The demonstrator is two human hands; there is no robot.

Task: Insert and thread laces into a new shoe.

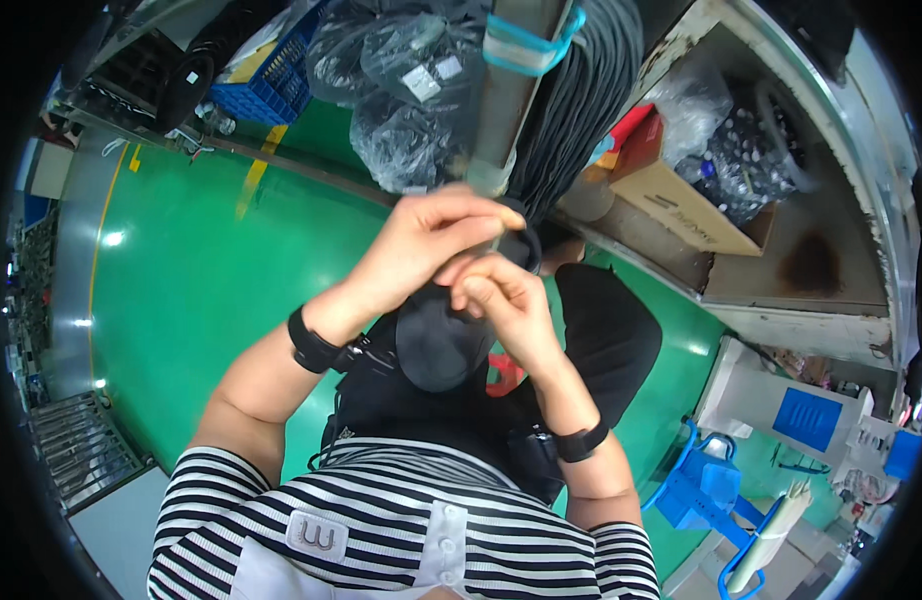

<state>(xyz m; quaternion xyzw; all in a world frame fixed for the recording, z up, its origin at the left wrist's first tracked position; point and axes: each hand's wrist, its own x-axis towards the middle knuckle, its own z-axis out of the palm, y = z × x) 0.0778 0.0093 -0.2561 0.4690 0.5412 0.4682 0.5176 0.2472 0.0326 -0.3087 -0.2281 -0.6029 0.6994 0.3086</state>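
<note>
My left hand [426, 245] is closed, its thumb and forefinger pinched together at the foot of a bundle of black cables [591, 90]. Just below and to its right, my right hand [506, 300] has its fingers curled in, almost touching the left one. Whatever sits between the fingertips is too small and blurred to name. A dark loop [526, 245] shows beside the left fingertips. Under both hands lies a smooth black rounded thing [441, 345] over my lap, its kind unclear.
A metal post [511, 100] with blue tape stands ahead, beside clear plastic bags [411, 80] of dark goods. An open cardboard box [681, 190] sits on the right shelf. A blue crate [271, 85] is at far left, a blue chair [706, 480] at lower right.
</note>
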